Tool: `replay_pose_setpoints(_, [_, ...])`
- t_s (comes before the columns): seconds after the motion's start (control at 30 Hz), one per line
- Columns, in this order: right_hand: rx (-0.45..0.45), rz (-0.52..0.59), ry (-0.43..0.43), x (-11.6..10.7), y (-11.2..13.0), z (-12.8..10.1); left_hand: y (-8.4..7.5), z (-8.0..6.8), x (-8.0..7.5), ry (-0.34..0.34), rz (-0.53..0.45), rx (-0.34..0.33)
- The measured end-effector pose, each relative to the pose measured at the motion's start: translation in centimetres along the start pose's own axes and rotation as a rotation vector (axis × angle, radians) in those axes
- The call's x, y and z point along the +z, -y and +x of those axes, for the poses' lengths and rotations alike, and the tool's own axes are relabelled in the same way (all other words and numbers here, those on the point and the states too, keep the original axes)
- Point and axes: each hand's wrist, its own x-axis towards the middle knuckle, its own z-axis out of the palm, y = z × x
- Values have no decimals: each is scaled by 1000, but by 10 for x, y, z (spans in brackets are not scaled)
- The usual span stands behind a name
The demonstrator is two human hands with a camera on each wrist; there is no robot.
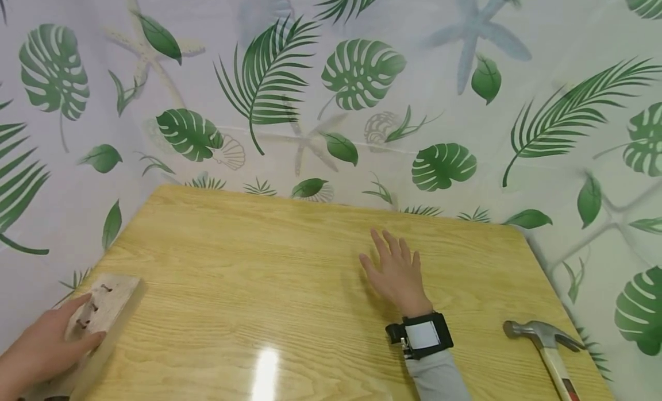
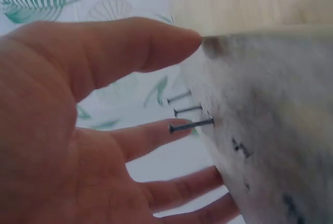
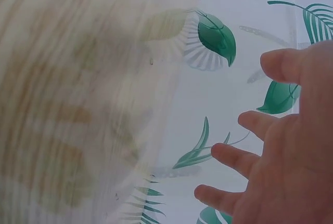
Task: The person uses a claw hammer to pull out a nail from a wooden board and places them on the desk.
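At the table's [image 1: 258,257] near left corner lies a pale wooden block [image 1: 111,300] with three nails [image 1: 92,309] standing partly out of its top. My left hand [image 1: 46,346] rests on the block's near end. In the left wrist view its thumb [image 2: 156,42] touches the block's [image 2: 270,120] edge, its fingers [image 2: 156,135] reach out fairly straight beside the nails [image 2: 190,110], and I see no closed grip. My right hand [image 1: 395,272] is spread flat over the table's middle right, holding nothing. Its splayed fingers [image 3: 234,159] show in the right wrist view.
A claw hammer [image 1: 548,340] lies at the table's near right corner, head towards the right hand. A leaf-printed white curtain [image 1: 362,102] closes in the table at the back and both sides. A black wrist camera [image 1: 421,335] sits on the right forearm.
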Motion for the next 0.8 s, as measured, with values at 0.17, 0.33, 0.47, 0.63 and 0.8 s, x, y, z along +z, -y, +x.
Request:
replay_pose_setpoints(0.17, [4, -3, 5, 0, -2, 1, -30, 9, -3, 40, -35, -12])
replay_pose_setpoints(0.33, [-3, 8, 3, -1, -2, 0, -55, 18, -4, 51, -87, 19])
replay_pose_setpoints(0.47, [-8, 15, 6, 0, -2, 0, -72, 25, -2, 63, -106, 50])
replay_pose_setpoints(0.63, [10, 25, 5, -1, -1, -1, -95, 33, 4, 37, -111, 83])
replay_pose_setpoints(0.8, [16, 31, 16, -4, 0, -2, -117, 42, 6, 29, -154, 137])
